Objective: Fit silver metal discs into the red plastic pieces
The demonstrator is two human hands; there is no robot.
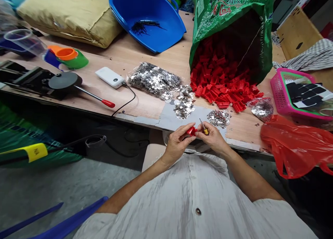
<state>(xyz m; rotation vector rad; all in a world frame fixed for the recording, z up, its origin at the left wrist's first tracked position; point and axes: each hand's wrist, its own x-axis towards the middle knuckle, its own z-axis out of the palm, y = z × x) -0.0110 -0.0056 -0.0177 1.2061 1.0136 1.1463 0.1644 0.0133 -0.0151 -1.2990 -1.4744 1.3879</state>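
Between the fingers of my left hand (179,141) is a small red plastic part (191,131), held just over the table's front edge. My right hand (212,138) grips a thin pointed tool with a yellow handle (205,129), and its fingertips meet the red part. Behind my hands lie two heaps of small metal pieces, a larger silver pile (184,107) and a flatter one (219,118). Many red plastic parts (223,83) spill from a green sack (208,20) farther back.
A clear bag of metal pieces (154,80) and a white power bank (110,77) lie on the left. A lever press (65,81) stands beyond them. At the back sits a blue scoop (166,34). On the right are a pink basket (278,86) and a red plastic bag (296,142).
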